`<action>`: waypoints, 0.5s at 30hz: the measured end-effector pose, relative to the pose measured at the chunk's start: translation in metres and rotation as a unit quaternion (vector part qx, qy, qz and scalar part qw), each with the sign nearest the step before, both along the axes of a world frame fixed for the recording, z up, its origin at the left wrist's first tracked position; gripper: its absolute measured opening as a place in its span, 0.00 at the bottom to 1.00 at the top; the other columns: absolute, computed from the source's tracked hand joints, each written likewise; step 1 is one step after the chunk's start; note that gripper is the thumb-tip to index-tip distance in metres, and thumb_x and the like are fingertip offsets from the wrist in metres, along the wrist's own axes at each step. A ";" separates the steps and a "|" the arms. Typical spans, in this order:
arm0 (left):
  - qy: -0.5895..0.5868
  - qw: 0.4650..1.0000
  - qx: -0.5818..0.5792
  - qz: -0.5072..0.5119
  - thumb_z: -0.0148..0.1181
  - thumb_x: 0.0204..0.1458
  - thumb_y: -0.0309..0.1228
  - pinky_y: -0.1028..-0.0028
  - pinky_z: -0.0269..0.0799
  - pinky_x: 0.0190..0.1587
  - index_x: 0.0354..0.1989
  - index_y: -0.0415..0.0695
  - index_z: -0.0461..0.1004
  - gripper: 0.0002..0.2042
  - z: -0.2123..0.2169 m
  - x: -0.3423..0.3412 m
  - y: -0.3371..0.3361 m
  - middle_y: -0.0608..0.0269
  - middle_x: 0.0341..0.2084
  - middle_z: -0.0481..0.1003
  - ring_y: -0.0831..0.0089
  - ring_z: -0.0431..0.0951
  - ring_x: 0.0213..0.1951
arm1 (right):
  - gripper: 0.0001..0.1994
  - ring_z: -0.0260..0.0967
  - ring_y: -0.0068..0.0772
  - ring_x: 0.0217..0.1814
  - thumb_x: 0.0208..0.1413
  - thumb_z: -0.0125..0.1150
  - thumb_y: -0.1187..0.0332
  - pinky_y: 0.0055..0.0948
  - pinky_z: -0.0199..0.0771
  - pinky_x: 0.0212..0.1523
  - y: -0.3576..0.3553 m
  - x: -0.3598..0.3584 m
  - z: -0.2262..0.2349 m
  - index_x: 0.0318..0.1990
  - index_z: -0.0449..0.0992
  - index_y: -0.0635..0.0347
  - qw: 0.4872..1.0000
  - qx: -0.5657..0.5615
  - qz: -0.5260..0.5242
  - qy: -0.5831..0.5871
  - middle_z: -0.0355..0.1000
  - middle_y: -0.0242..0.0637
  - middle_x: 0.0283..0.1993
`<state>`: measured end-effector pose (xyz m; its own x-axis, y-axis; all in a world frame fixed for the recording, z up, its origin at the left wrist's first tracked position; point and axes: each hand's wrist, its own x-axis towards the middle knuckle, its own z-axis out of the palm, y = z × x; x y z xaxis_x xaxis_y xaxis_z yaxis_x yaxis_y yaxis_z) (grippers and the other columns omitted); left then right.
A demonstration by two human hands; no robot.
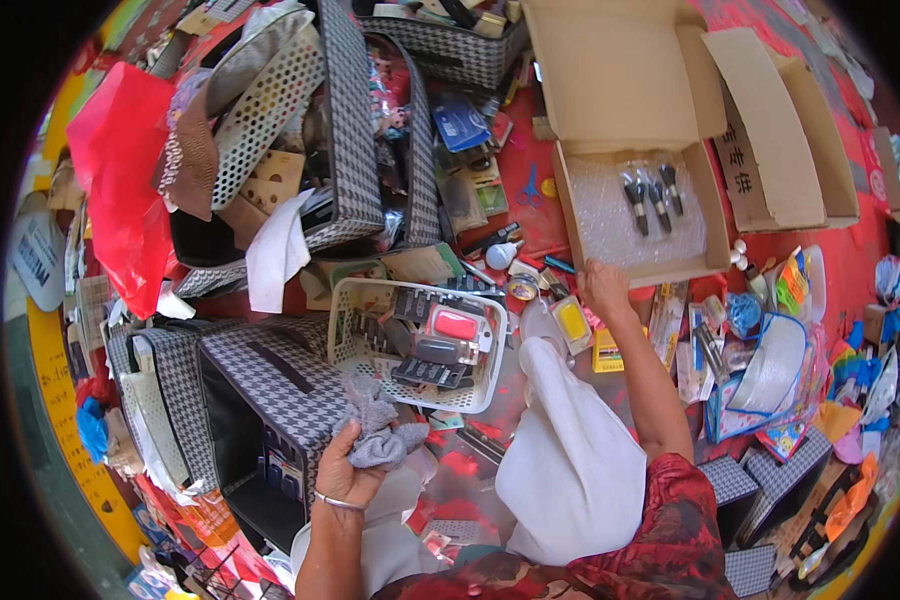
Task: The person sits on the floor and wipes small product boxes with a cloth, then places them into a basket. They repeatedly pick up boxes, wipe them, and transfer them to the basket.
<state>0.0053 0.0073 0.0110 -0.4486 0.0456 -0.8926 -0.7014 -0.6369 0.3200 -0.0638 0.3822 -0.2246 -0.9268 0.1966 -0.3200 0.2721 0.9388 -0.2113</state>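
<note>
Left hand (345, 470) clutches one grey rag (375, 430); right hand (604, 288), fingers hidden so can't tell its grip, touches one cardboard box (610, 120) holding three clippers (653, 197).

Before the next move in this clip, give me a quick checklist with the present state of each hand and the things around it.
1. Left hand has a firm grip on the grey cloth: ok, fingers wrap it.
2. Right hand reaches the front edge of the shallow cardboard box: ok, it touches there.
3. Right hand free of any item: cannot tell, palm hidden.
4. Clippers lie inside the box on bubble wrap: ok.
5. White basket sits upright with its items inside: ok.
6. Room beside the box for the hand: not ok, small goods crowd the red surface.
</note>
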 end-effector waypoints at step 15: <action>0.063 0.998 0.026 0.000 0.52 0.50 0.34 0.60 0.68 0.47 0.49 0.39 0.65 0.19 0.016 -0.010 -0.001 0.53 0.40 0.72 0.60 0.72 0.43 | 0.33 0.54 0.53 0.59 0.43 0.59 0.69 0.51 0.67 0.44 -0.103 -0.241 0.044 0.59 0.56 0.41 0.963 0.104 0.196 0.153 0.47 0.46 0.64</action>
